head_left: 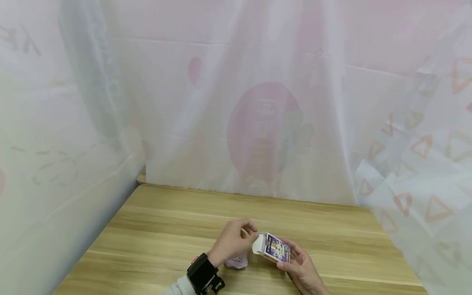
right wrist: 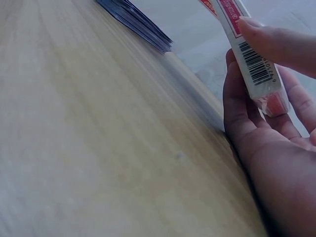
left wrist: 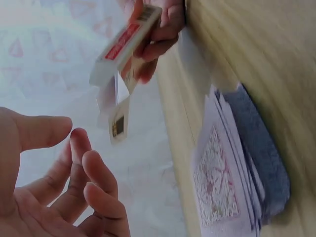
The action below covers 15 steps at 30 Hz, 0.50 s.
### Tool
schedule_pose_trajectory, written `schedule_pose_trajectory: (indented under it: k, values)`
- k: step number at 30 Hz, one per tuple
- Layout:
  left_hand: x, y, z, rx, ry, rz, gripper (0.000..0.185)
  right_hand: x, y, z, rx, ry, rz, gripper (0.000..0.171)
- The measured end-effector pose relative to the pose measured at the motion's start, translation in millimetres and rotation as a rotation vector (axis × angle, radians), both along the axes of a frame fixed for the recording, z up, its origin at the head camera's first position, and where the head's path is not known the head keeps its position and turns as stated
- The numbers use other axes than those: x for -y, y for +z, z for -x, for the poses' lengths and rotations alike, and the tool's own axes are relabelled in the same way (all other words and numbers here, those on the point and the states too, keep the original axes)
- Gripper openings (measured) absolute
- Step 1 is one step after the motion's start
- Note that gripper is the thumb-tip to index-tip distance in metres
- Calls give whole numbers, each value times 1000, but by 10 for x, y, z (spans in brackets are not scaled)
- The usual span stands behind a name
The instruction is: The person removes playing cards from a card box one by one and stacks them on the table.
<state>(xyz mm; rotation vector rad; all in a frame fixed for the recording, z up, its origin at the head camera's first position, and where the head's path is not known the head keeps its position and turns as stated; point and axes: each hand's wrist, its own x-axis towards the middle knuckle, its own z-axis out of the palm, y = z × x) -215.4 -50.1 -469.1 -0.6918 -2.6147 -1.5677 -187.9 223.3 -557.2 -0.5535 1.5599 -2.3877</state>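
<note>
A small playing-card box (head_left: pixel 277 248) with a purple picture on its face is held tilted just above the wooden table (head_left: pixel 166 229). My right hand (head_left: pixel 295 262) grips it from below, thumb on its barcode edge (right wrist: pixel 253 61). Its white top flap (left wrist: pixel 117 121) hangs open toward my left hand (head_left: pixel 250 234). The left hand's fingers (left wrist: pixel 81 163) are loosely curled close to the flap and hold nothing. Under the left hand a loose pile of cards (head_left: pixel 236 261) lies face down on the table, also seen as the card pile (left wrist: pixel 224 182) with patterned backs.
White translucent sheeting (head_left: pixel 258 123) with pink prints hangs along the table's far edge and both sides. A black wrist camera (head_left: pixel 203 274) is strapped to my left wrist. Bare wood (right wrist: pixel 98 138) spreads left of the box.
</note>
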Motion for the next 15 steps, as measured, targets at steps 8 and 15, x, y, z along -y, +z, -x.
schedule_pose_trajectory:
  k: [8, 15]
  values:
    - [-69, -15, -76, 78, -60, 25, 10, -1, -18, 11, 1, 21, -11, 75]
    - [-95, -17, -90, 139, -101, 41, 12, -8, -8, 13, -9, 16, -10, 75]
